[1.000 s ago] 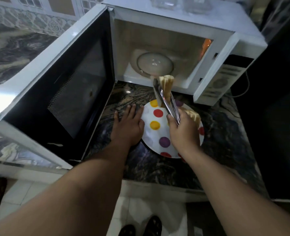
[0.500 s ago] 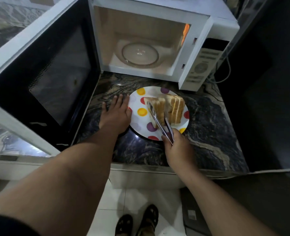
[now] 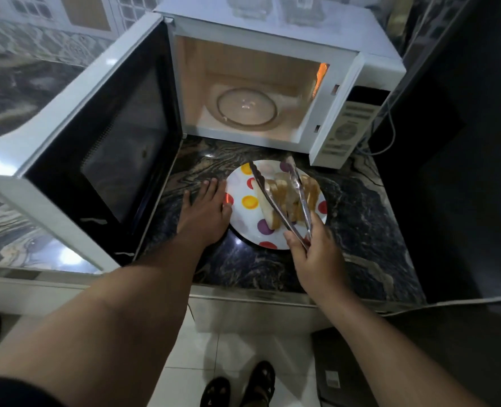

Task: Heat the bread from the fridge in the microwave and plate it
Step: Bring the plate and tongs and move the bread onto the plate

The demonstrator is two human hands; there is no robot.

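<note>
Dark marble counter [image 3: 358,207], bread slices [image 3: 284,198] on our spotted plate [image 3: 243,183] before the open microwave [image 3: 272,54].
Our right hand [image 3: 317,257] grips spread tongs [image 3: 278,201]; left hand [image 3: 205,212] lies flat beside the plate: slices may topple.

My left hand [image 3: 203,214] is lying flat, fingers straight. My right hand [image 3: 317,254] is gripping, fingers curled. Both arms are reaching forward.

The tongs [image 3: 281,201] cross over the bread slices [image 3: 284,198], hiding part of them; the slice count cannot be determined. The left hand [image 3: 205,212] covers the plate's [image 3: 243,221] left rim. Panel markings on the microwave [image 3: 346,130] are too small to read. Glass items [image 3: 275,7] on its top are cut off by the upper edge.
</note>
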